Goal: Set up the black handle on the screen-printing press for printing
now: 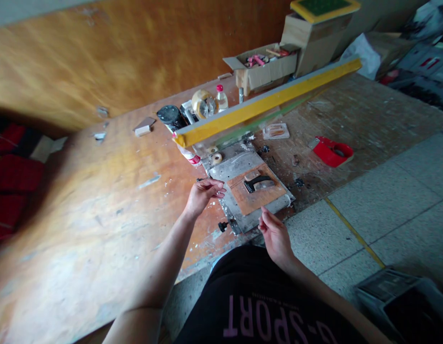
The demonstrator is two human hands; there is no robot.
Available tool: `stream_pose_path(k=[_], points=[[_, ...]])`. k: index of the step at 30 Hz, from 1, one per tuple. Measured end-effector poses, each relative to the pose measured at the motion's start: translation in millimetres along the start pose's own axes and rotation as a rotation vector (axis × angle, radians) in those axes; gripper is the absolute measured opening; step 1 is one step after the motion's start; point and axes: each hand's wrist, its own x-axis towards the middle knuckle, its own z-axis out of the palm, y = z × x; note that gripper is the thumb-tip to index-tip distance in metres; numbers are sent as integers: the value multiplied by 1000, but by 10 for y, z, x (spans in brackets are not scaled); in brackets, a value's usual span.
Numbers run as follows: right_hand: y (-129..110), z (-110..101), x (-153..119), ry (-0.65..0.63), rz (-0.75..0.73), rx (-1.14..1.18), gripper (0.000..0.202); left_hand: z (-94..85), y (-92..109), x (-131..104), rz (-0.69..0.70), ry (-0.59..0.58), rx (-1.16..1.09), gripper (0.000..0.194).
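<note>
plate: a flat, speckled grey metal plate [235, 165] lies on a brown wooden counter [117, 205], close to its near edge.
board: a thin orange-brown rectangular board [246, 203] rests on the plate.
black piece: a curved black piece [257, 181] lies on the board.
left hand: the bare left hand [205, 195] hangs beside the plate's left side, fingers bent toward the thumb; i cannot tell whether they pinch anything small.
right hand: the bare right hand [275, 234] is near the plate's near edge, fingers curled under the thumb; any grip is hidden.
tape: a small cream ring of tape [216, 155] sits at the plate's far left.
bar: a long yellow-and-grey bar [271, 102] slants beyond the plate.
dispenser: a red tape dispenser [332, 150] stands to the right.
</note>
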Motion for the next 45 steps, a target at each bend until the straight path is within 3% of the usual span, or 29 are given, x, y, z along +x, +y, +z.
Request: stream_pose_path(k=[5,11,16,21,30,45], points=[[-42,-62,-46,-30,-28,-78,43,-9,-63,42,9,-2,-2,40],[-13,-133,-106,-85,-25,-351,42,-108,-173,217,-13,-46,105,43],[63,-61,-117,-95,41,-312,55,-118,-255,474,-13,-74,253,38],[160,19,-97,-136,188,-244,34,-33,-312,680,4,-24,609,26],[272,43,-30,-175,337,-191,23,27,-431,864,57,110,1026,20],[309,90,90,-100,341,-329,21,46,-696,955,147,57,1171,27]])
